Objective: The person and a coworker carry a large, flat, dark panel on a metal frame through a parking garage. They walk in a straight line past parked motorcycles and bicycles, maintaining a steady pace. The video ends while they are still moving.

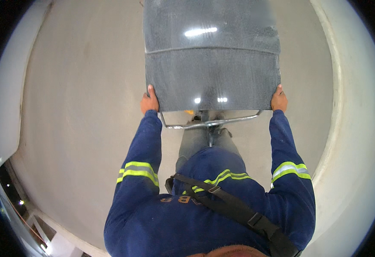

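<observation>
Floor (80,107) beneath you: beige-grey, matte, faint mottling, spreading to your left and right. Edges look curved at both sides, pale border along right one. Your dark shoes (220,122) down on it, partly covered. Bent silver bar (239,120) above it, in front of you; bar's footing hidden. Grey sheet (213,77) blocks your view of floor's middle; whether bar bears sheet, unclear.

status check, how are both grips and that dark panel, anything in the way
Left grip closed on dark panel, left edge. Right grip closed on right edge. Bent metal bar just past panel's near edge.
</observation>
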Demonstrator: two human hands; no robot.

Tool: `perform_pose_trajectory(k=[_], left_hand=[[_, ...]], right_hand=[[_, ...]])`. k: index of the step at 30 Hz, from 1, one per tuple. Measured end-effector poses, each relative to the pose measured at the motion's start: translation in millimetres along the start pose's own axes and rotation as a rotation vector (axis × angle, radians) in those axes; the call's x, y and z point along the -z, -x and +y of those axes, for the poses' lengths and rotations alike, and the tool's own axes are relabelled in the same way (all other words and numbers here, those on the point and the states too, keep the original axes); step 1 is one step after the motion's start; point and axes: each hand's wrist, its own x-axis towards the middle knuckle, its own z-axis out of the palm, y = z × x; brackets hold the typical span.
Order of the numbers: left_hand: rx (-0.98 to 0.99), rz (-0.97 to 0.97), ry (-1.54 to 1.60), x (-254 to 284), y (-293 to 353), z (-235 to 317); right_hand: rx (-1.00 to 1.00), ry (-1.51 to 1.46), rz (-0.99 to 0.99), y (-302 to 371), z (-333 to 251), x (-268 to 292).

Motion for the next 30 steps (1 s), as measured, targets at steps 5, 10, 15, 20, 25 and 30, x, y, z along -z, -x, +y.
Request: perform_pose_trajectory(k=[5, 10, 15, 20, 25, 30], left_hand=[[-0.021, 0.018, -0.01, 38.5, 7.1, -24.0], [-0.02, 0.01, 0.049, 58.6, 30.9, 2.6], [0.026, -0.042, -0.008, 58.6, 5.7, 46.7], [0.026, -0.096, -0.114, 30.6, -13.8, 33.3], [0.077, -0.133, -0.08, 32.4, -14.0, 44.3], [0.027, -0.088, -0.049, 49.8, 5.4, 57.5]], right_hand=[[0.028, -0.016, 0.013, 33.6, -6.9, 3.3], [0.033, -0.015, 0.084, 29.4, -8.1, 28.2], [0.015, -0.008, 0.013, 11.8, -52.1, 60.3], [-0.082, 0.054, -0.041, 6.2, -41.9, 37.6], [-0.014, 0.057, -0.052, -4.8, -46.0, 36.7], [0.0, 0.085, -0.037, -21.5, -36.9, 29.3]])
